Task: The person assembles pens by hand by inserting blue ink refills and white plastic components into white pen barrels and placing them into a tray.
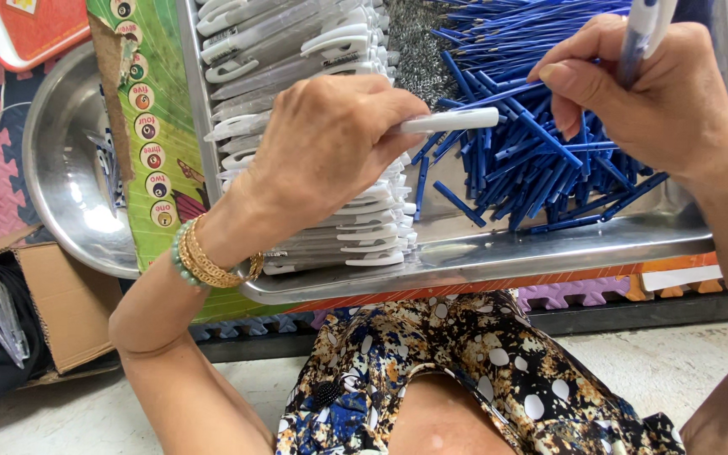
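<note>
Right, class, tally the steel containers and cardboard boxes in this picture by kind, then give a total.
Steel tray: 1
Steel bowl: 1
Cardboard box: 1
Total: 3

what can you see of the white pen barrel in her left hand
The white pen barrel is a slim, smooth tube that looks like plastic, lying nearly level above the metal tray. Only its right end shows; the rest is hidden inside the left hand, which is closed on it. Its free end points toward the right hand, over the heap of blue refills.
</note>
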